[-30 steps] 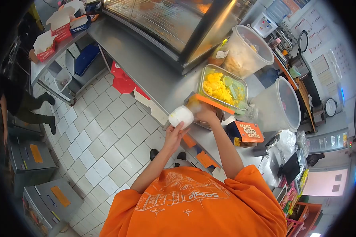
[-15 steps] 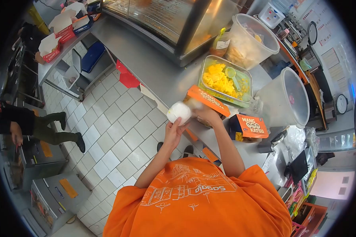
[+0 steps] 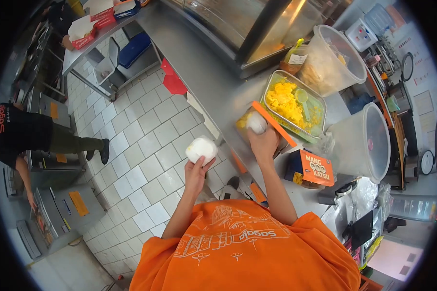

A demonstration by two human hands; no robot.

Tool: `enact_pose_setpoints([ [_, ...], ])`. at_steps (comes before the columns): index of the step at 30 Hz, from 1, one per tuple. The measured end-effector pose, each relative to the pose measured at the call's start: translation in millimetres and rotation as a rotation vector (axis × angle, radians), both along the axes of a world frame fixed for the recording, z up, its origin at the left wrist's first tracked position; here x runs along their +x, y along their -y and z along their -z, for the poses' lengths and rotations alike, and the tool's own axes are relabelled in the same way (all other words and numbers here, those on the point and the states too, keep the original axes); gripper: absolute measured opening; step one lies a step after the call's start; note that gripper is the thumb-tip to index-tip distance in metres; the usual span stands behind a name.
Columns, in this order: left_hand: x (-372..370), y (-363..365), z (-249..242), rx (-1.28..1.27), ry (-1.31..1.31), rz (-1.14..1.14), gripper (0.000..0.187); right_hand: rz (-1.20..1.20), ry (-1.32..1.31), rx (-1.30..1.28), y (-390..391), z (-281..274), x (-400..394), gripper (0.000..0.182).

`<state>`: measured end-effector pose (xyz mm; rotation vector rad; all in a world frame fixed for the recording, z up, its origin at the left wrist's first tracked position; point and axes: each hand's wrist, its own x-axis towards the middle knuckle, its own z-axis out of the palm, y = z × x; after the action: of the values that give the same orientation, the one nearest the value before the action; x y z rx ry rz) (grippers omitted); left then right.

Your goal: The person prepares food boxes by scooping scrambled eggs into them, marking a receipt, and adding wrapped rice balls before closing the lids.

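Observation:
My left hand (image 3: 197, 172) holds a round white bundle (image 3: 201, 148) with small yellow spots, out in front of the counter's edge and above the floor. At the open orange box (image 3: 275, 127) on the steel counter, my right hand (image 3: 264, 140) has its fingers around a smaller white thing (image 3: 257, 123), partly inside the box. Just behind the box stands a glass tray (image 3: 320, 127) of yellow food (image 3: 285, 103) with a pale green scoop (image 3: 303, 100) in it. A closed orange and dark blue box (image 3: 317, 167) sits to the right of my right forearm.
Two large clear tubs (image 3: 361, 140) stand on the right. A glass display case (image 3: 247, 29) is at the back, beside a labelled jar (image 3: 294, 60). Red and white boxes (image 3: 81, 33) lie at the upper left. A person in black (image 3: 31, 135) bends over a grey cabinet (image 3: 72, 206).
My left hand and the white bundle have moved left, away from the box. A white thing now shows in my right hand at the box. The other person has bent over and reached down.

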<state>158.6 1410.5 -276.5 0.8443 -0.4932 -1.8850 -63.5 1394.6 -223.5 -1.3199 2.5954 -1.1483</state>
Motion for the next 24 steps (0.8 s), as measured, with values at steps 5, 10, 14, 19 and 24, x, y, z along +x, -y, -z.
enact_pose_setpoints([
  [5, 44, -1, 2, 0.068, 0.028, -0.106, 0.037, 0.056, -0.108, 0.150, 5, -3, 11, 0.064],
  [10, 93, 49, 23, 0.074, 0.065, -0.048, 0.036, 0.047, -0.269, 0.341, 15, -3, 27, 0.058],
  [14, 133, 102, 19, -0.014, 0.155, 0.034, 0.036, 0.072, -0.459, 0.368, 31, -10, 38, 0.048],
  [19, 169, 156, 17, -0.035, 0.198, 0.106, 0.035, 0.233, -0.353, 0.320, 37, -24, 57, 0.045],
  [24, 174, 191, 13, -0.028, 0.220, 0.194, 0.034, 0.127, -0.465, 0.415, 37, -6, 53, 0.038],
])
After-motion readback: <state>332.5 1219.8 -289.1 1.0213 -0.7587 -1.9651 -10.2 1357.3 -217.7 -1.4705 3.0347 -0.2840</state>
